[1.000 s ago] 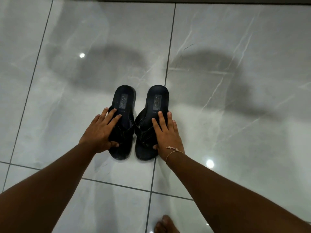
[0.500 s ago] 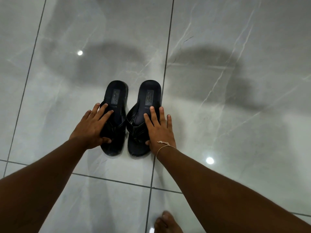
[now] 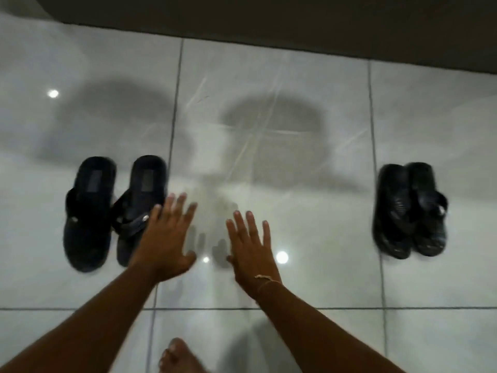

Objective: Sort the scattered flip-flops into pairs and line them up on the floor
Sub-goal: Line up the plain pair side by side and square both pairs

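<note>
Nearest the camera a bare foot (image 3: 178, 356) stands on the glossy grey-white floor tiles (image 3: 309, 170), between the two outstretched forearms. Beyond it, both hands hover palm down over bare tile, holding nothing. The left hand (image 3: 165, 244) has its fingers (image 3: 177, 208) spread, and it sits just beside, and partly in front of, the inner sandal of the left pair of black flip-flops (image 3: 113, 211); whether it touches that sandal I cannot tell through the blur. The right hand (image 3: 252, 251) also has its fingers spread, a thin cord bracelet (image 3: 265, 278) at the wrist, and is well apart from any footwear.

The left pair lies side by side, toes toward the person, with thick rounded soles, a dull matte surface, wide straps with a small metal stud, and a rectangular label patch at each heel. Across a wide gap to the right, the right pair of black flip-flops (image 3: 410, 208) looks shinier and ribbed, and its two sandals touch or overlap slightly.

The likeliest slip is the left hand catching a strap and skewing the pair it adjoins; light sandals should slide easily on polished tile. The right pair may read as crooked if it is left overlapping. The wide gap could also leave the row uneven.

Farthest off, a dark band (image 3: 269, 20) borders the tiles.
</note>
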`<move>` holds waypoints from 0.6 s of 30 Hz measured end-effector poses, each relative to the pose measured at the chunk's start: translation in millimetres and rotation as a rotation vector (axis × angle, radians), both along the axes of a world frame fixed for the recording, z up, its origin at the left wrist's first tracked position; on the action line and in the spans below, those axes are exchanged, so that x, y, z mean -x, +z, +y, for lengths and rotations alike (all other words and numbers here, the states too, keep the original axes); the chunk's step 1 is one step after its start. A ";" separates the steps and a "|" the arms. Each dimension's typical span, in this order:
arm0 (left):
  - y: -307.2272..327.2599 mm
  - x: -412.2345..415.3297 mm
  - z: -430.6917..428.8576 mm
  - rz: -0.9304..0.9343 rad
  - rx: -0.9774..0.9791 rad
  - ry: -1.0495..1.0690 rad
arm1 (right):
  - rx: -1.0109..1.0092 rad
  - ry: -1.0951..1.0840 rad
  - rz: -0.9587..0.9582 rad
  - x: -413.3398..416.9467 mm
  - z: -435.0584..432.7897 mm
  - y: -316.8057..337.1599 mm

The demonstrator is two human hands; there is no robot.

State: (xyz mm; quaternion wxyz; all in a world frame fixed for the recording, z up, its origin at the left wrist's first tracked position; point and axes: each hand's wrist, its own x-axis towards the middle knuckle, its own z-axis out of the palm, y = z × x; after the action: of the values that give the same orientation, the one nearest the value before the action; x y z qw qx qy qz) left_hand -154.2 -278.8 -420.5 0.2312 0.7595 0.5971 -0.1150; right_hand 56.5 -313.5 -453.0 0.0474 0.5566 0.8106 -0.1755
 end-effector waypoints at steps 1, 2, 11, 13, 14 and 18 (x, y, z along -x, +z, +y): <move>0.9 -46.3 4.7 -0.047 0.021 -0.044 | -0.018 -0.034 -0.055 -43.6 5.7 5.1; 0.1 -93.0 10.7 -0.085 0.027 -0.087 | -0.030 -0.065 -0.121 -90.8 13.4 10.1; -39.4 -413.0 74.7 -0.279 0.019 -0.343 | 0.201 -0.415 -0.412 -445.2 69.3 20.7; -57.5 -451.7 85.2 -0.258 0.028 -0.371 | 0.268 -0.427 -0.413 -477.3 80.0 6.2; -63.9 -463.3 89.9 -0.245 0.033 -0.385 | 0.289 -0.439 -0.400 -485.1 87.0 0.6; -83.2 -494.6 91.3 -0.198 0.030 -0.401 | 0.418 -0.504 -0.264 -502.9 96.9 -19.4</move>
State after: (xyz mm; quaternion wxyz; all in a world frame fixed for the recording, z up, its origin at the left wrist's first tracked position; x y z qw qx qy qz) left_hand 340.3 -187.4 -503.6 0.2723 0.8671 0.4068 -0.0924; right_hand 559.4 -216.6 -472.5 0.2199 0.7354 0.5812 -0.2701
